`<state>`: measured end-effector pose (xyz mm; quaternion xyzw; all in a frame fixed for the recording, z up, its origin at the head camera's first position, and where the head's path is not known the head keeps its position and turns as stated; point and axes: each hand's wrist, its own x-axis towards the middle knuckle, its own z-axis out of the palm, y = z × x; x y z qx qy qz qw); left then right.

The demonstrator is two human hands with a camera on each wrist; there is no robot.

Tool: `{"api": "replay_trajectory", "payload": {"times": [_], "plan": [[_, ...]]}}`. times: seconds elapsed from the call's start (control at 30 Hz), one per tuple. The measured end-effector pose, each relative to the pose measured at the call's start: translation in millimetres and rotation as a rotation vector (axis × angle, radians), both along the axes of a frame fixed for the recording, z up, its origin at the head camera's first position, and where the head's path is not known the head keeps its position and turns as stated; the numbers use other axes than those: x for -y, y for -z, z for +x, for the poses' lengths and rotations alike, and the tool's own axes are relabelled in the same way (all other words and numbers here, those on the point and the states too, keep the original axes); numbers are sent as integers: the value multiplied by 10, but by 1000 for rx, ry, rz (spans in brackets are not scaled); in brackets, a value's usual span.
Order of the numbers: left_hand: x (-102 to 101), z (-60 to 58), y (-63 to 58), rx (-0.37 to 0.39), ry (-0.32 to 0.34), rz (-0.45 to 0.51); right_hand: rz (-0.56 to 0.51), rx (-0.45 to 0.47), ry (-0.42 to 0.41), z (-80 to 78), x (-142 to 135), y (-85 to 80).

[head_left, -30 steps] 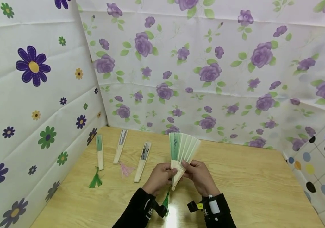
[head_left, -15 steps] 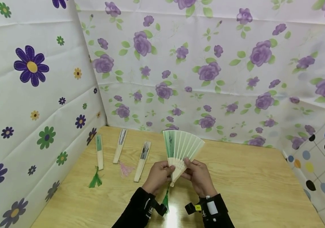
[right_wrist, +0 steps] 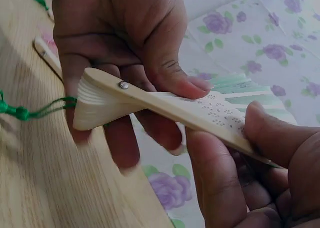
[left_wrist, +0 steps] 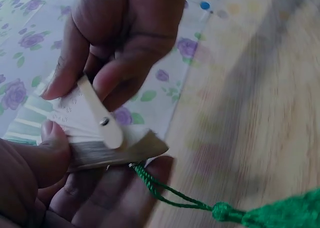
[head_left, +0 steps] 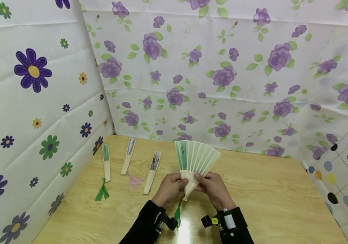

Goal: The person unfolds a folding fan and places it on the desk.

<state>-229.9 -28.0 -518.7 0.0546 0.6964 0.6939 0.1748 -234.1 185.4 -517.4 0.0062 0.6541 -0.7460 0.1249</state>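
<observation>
A pale green folding fan, partly spread, is held up over the table between both hands. My left hand pinches its left edge, thumb in front, near the lower ribs. On the other edge, my right hand pinches the ribs between thumb and fingers. The left wrist view shows the metal rivet at the narrow end and a green tassel hanging from a cord there. In the right wrist view, small cut-out patterns mark the cream ribs. Part of the fan lies hidden behind the fingers.
Three folded fans lie on the wooden table to the left: one with a green top, one with a pink tassel, and a dark-patterned one nearest my left hand. Flowered cloth walls stand behind and at the sides.
The fan has spread wider, its left edge swinging left and its right edge right. In the last half second it has barely altered; my right hand has shifted slightly.
</observation>
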Motion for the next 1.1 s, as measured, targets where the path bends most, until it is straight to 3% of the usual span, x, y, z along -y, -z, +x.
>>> {"api": "replay_trajectory", "payload": {"times": [0.13,0.4,0.53,0.77,0.93,1.1], "plan": [[9,-17,5,34,15,54,6,8,37,9,18,-2],[42,-47,18,57,-34,66,-68,39,158,42,93,11],[49,-41,7,58,-26,54,-48,24,132,29,79,7],[42,-11,23,51,-1,35,-40,45,-4,23,-20,34],[28,-27,29,44,-15,20,-94,50,82,43,11,84],[-3,-47,5,32,-75,24,-166,39,160,32,54,121]]}}
